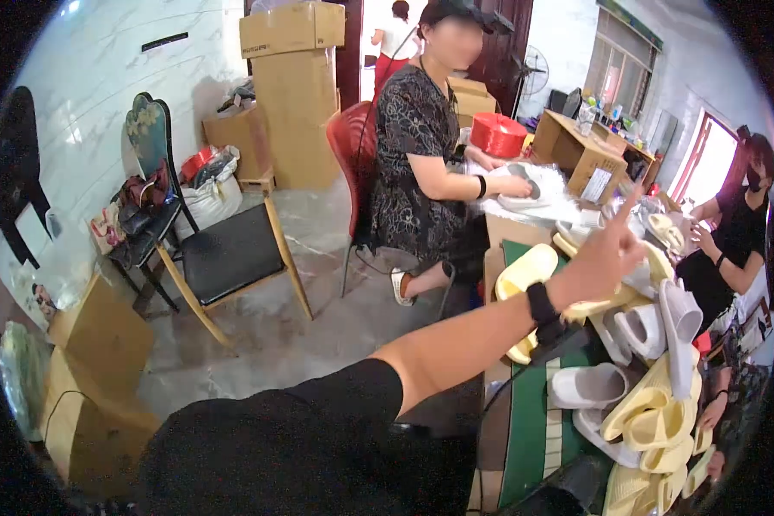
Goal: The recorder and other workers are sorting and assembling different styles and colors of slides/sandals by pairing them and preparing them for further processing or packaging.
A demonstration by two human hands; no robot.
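Observation:
My left hand is raised over the slipper pile with its index finger stretched out and the other fingers curled. Nothing shows in it, and a black band circles its wrist. Below and around it lie yellow slippers and pale grey slippers, heaped loosely on the worktable. A yellow slipper sits just left of my hand. Under my wrist is a dark object whose kind I cannot make out. My right hand is out of view.
Across the table's far end, a co-worker handles a slipper on clear plastic. Another co-worker works at the right. A red roll and an open carton stand behind. A black-seated chair is at left.

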